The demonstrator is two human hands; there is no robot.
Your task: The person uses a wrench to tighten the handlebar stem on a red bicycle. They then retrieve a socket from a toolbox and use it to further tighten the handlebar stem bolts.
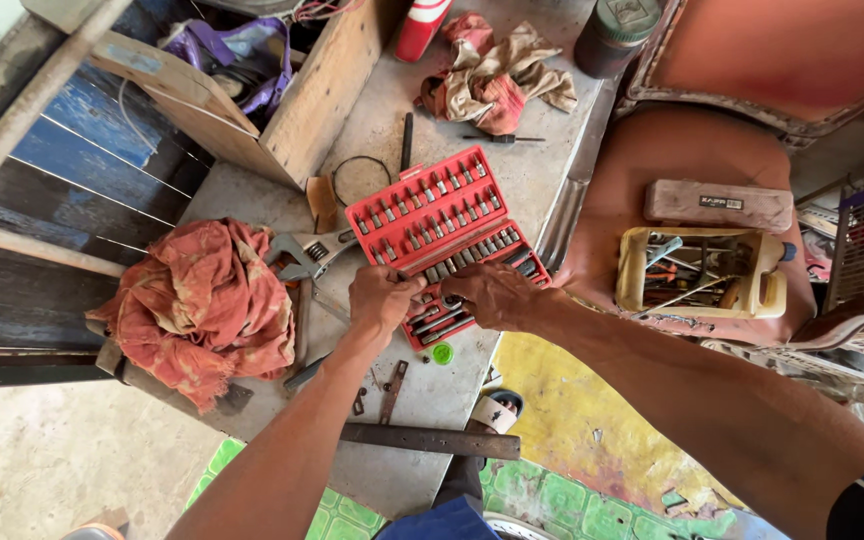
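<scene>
An open red socket-set case (430,215) lies on the grey workbench (542,150), with rows of metal sockets and bits. My left hand (380,298) is closed over the case's near left edge, fingers curled on a small metal piece I cannot make out. My right hand (490,294) rests on the case's near row of tools, fingers bent around something there. A large adjustable wrench (307,255) lies just left of the case.
A crumpled red cloth (202,305) lies at the bench's left. A wooden box (252,90), a rag pile (492,75) and a dark can (612,35) stand at the back. A yellow tool tray (697,270) sits on a brown seat at right. A metal bar (430,440) lies near me.
</scene>
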